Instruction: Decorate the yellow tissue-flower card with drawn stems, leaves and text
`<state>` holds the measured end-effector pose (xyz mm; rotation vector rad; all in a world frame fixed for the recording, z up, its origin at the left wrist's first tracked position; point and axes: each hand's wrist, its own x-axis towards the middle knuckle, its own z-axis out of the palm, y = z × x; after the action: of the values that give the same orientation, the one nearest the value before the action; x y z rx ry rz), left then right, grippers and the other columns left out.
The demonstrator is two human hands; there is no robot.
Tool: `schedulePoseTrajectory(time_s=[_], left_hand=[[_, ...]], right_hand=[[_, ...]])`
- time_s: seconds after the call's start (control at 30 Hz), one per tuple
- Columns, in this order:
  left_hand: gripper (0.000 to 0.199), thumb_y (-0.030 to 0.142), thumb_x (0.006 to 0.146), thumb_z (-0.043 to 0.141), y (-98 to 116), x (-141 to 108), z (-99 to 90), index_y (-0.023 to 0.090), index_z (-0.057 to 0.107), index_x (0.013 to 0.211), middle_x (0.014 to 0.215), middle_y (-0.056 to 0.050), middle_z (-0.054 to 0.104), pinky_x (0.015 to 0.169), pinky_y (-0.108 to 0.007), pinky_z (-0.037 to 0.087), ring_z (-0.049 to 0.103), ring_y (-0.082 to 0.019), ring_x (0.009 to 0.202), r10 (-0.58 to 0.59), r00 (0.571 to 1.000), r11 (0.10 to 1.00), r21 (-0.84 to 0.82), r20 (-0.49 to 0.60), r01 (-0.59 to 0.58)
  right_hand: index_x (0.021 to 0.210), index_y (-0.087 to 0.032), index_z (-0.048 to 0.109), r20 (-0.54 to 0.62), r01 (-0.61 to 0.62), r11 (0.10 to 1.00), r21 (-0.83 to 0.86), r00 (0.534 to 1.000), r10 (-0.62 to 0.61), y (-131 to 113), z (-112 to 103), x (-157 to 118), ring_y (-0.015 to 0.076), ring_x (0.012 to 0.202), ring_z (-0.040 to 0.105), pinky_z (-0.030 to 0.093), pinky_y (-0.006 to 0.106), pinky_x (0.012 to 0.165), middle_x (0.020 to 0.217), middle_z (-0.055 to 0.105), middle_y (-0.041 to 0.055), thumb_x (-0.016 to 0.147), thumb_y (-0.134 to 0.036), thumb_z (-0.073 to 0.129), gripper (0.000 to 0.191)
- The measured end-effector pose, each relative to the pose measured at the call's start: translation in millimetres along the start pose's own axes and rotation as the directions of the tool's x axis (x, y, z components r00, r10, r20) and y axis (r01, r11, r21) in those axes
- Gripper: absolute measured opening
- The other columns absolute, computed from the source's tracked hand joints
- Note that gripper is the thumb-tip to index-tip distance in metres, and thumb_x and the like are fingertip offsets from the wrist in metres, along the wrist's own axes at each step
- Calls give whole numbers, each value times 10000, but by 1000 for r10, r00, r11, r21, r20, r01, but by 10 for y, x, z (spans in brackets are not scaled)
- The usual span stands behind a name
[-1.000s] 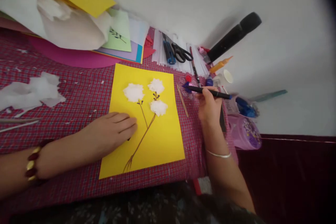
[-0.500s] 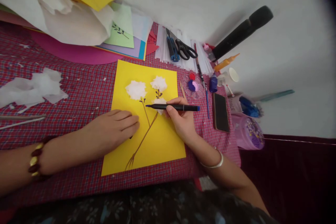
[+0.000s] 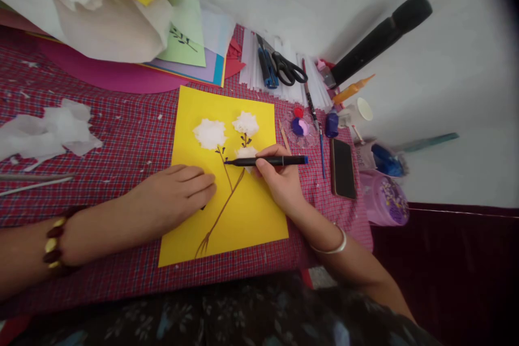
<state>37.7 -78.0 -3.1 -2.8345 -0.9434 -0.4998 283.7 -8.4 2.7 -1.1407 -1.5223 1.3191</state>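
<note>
Pressing palm-down with fingers together, the left hand [image 3: 184, 194] lies across the yellow sheet's [image 3: 243, 216] left side, gripping nothing! Opposite, the right hand [image 3: 279, 178] pinches the black pen [image 3: 270, 161] nearly level, tip by the stem, with black scissors [image 3: 288, 68] beyond.

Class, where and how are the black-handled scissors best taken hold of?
The black loops look the best grip, from the near right: they face that way, the blades point away, and a blue tool lies close on the left.
</note>
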Motion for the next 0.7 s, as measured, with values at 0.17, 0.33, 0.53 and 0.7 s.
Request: schedulePoseTrajectory(time_s=[0.17,0.33,0.53,0.7], left_hand=[[339,11,913,422,-1,0,-5,139,715,1025,1075,-85,745,824,-353,489,634,-228,944,4,1000,1000,-8,12,-3],[335,22,909,432,-2,-6,6,140,715,1045,1085,-90,736,817,-361,484,624,-236,953,-12,1000,1000,-28,19,13],[336,18,906,458,0,-6,3,166,722,1052,1088,-84,731,846,-343,477,617,-227,969,-32,999,998,-57,31,34],[337,27,909,474,-6,-8,-8,196,719,1067,1099,-73,731,846,-329,483,617,-221,991,-61,997,992,-109,52,66]], right_hand=[[874,-245,596,-37,10,1000,14,999,-10,-26,-16,-9,99,578,543,462,285,591,696,598,-50,835,-333,677,126],[893,-247,615,-5,67,998,-13,998,-67,-33,3,3,102,619,568,466,282,605,749,616,-41,832,-346,708,149],[907,-254,636,46,54,996,-68,998,-51,7,16,10,130,694,586,443,295,612,794,626,-19,845,-377,714,159],[916,-258,628,47,36,993,-109,998,-31,1,25,21,151,735,604,467,317,645,819,638,-7,841,-420,704,195]])
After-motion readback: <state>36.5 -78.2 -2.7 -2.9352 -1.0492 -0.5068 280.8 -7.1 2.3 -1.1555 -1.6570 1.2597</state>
